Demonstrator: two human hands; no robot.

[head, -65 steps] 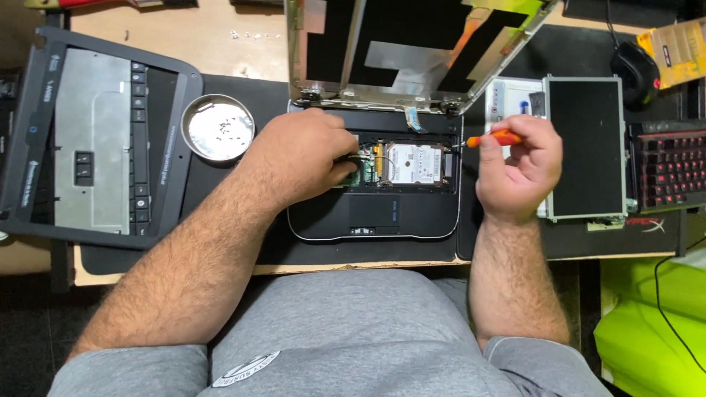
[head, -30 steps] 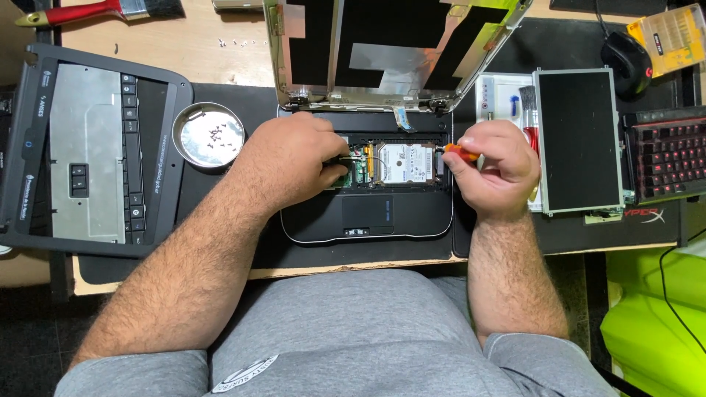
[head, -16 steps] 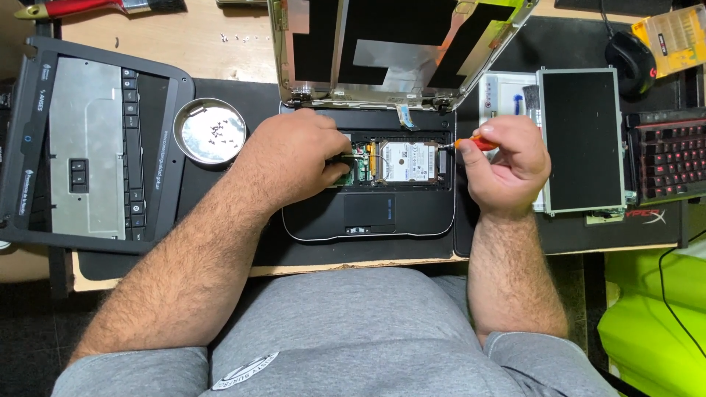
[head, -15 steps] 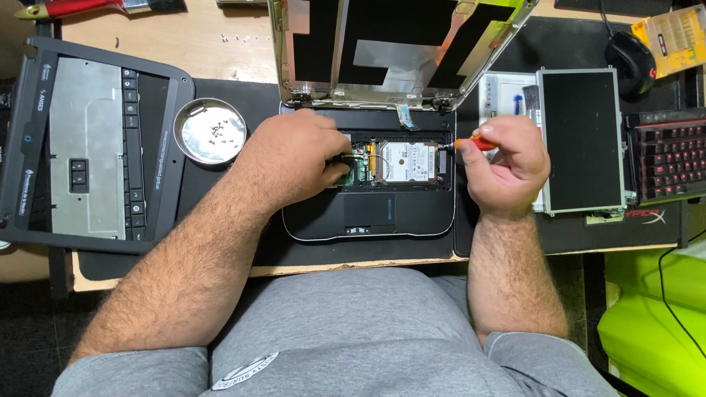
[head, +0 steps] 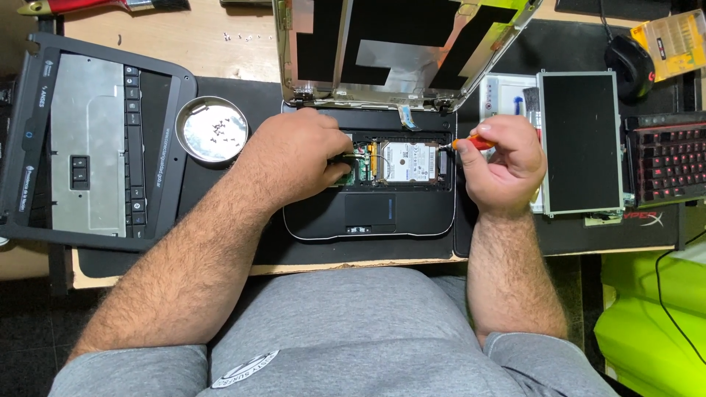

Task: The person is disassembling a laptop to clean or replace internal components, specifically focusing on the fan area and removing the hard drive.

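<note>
A small black laptop base with its keyboard removed [head: 368, 213] lies at the middle of the table's near edge, on a black mat [head: 243, 250]. Its open bay holds a silver hard drive [head: 403, 162] with a strip of green circuit board [head: 363, 165] just left of it. The person's left hand [head: 298, 158] rests on the left part of the base, fingers curled down into the bay beside the circuit board; what the fingertips pinch cannot be told. The right hand [head: 504, 165] is closed around an orange-handled screwdriver [head: 471, 142], whose tip points left to the right edge of the hard drive.

Left of the base, on the mat, stands a round shallow metal dish [head: 212, 129] with a scatter of small dark screws [head: 219, 129] in it. Towards the table's left edge lies the removed black keyboard bezel with a grey metal plate [head: 88, 143]. The laptop's stripped lid [head: 397, 51], silver inside with black patches, stands hinged at the far side of the base. To the right lie a bare dark screen panel [head: 581, 143], a white open tool case [head: 504, 95] and, near the right edge, a red-lit keyboard [head: 669, 158].
</note>
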